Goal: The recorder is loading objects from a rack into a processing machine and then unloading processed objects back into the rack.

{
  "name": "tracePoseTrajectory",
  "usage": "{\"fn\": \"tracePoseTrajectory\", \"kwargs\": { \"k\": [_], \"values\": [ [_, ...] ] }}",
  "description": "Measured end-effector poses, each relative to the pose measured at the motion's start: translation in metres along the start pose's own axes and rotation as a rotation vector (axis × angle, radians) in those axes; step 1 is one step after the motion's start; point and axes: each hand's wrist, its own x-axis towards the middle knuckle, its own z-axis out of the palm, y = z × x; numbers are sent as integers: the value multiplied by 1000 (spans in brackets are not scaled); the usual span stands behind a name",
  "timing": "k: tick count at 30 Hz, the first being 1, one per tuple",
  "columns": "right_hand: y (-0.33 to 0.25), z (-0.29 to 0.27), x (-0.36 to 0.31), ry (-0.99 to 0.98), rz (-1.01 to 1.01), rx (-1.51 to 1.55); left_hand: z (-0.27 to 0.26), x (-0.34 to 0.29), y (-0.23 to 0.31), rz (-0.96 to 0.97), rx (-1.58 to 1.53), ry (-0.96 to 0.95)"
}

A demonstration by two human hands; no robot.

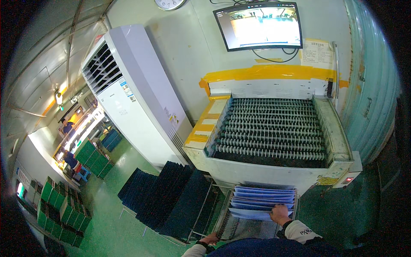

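In front of me, low in the head view, stands a slotted rack (254,229) holding several thin pale-blue panels (263,195) on edge, at its far part. My right hand (280,214) is closed on the upper edge of the nearest panel (250,215), at its right end. At the rack's near left corner, my left hand (209,239) has its fingers curled on the frame. Left of this rack, a metal-framed rack carries many dark panels (165,201) standing close together and leaning.
Beyond the rack is a roller conveyor machine (272,128) with yellow tape on its rim. A tall white air conditioner (137,94) stands at its left; a monitor (259,26) hangs above. Green stacked crates (64,210) and two people (68,158) are farther left on the green floor.
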Motion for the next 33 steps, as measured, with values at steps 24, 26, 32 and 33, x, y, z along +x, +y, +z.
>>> {"fn": "tracePoseTrajectory", "kwargs": {
  "k": [24,26,32,33],
  "values": [
    [-1,-2,3,-123,20,-18,0,25,-24,31,-224,-49],
    [1,3,1,-71,17,-26,-1,30,-24,-41,-288,-71],
    [-1,4,4,-109,34,-11,9,31,-40,80,-293,105],
    [0,3,4,-115,37,-11,13,25,-42,186,-244,150]
  ]
}}
